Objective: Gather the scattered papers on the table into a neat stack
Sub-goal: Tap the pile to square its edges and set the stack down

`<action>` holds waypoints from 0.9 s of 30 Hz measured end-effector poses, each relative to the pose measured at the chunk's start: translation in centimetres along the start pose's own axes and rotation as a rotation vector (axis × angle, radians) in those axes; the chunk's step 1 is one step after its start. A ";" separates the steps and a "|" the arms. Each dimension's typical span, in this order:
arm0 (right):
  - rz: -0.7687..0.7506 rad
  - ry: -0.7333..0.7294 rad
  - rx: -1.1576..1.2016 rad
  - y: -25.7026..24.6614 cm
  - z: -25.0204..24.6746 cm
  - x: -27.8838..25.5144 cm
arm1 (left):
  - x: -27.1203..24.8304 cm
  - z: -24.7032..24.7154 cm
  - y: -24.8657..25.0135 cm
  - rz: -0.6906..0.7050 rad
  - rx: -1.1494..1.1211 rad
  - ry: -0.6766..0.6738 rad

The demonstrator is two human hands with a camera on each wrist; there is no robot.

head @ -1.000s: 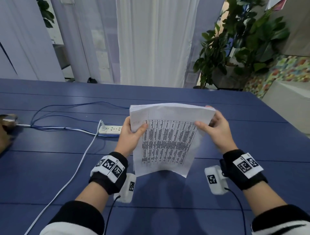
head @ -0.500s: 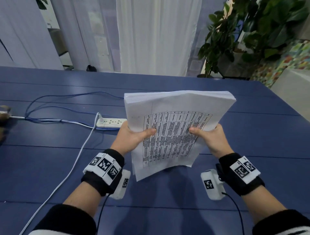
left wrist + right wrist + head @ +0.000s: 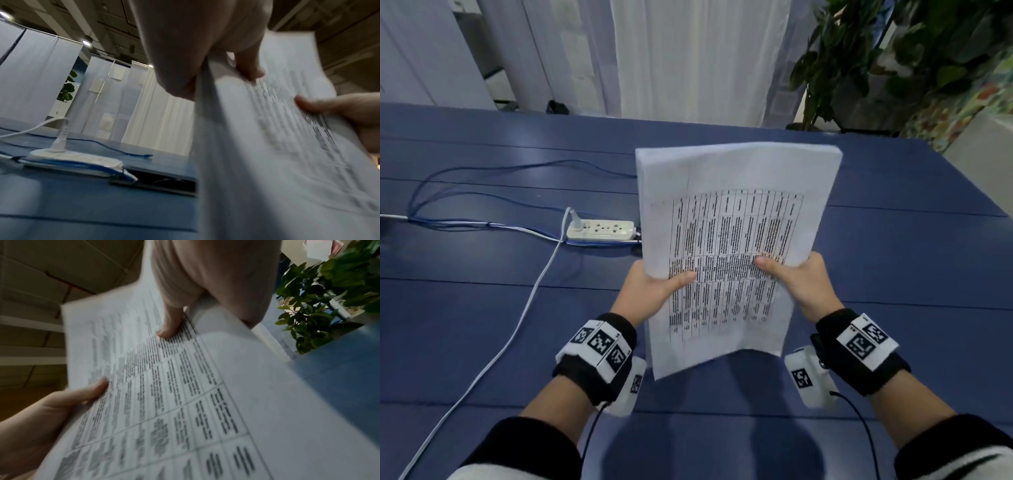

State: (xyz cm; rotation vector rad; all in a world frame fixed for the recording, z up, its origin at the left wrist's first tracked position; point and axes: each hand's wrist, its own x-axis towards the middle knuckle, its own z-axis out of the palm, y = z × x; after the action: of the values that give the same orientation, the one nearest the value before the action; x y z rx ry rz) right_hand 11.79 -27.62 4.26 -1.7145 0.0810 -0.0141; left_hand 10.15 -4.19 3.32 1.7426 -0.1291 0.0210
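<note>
A thick stack of white papers [image 3: 729, 226] with a printed table on the top sheet is held in the air above the blue table [image 3: 482, 325], its far end tilted up. My left hand [image 3: 654, 291] grips its left edge, thumb on top and fingers underneath. My right hand [image 3: 798, 277] grips the right edge the same way. In the left wrist view the left thumb presses on the stack of papers [image 3: 277, 146]. In the right wrist view the right thumb lies on the printed sheet of the papers [image 3: 174, 394]. The stack's underside is hidden.
A white power strip [image 3: 601, 230] lies left of the stack, with white and blue cables [image 3: 517, 308] running left and toward the near edge. Potted plants [image 3: 893, 51] stand beyond the table's far right corner. White curtains hang behind the table.
Both hands have slid from the stack's upper sides toward its lower half. The stack has tipped so its top edge points away, and it now looks longer and more even.
</note>
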 end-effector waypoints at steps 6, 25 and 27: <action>0.264 -0.114 -0.173 2.2 -0.7 -0.3 | -0.8 -0.6 -1.7 -0.322 -0.018 -0.157; 0.685 0.001 -0.563 10.9 0.2 -0.6 | -3.4 2.7 -11.7 -0.762 -0.099 0.010; 0.665 0.020 -0.539 11.2 -0.1 -1.3 | -4.7 2.6 -11.8 -0.756 -0.095 0.020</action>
State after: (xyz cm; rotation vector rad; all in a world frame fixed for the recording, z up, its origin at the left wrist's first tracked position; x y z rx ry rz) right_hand 9.94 -29.18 -6.77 -2.1431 0.7191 0.5248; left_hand 6.49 -4.39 -9.16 1.6016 0.5381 -0.5102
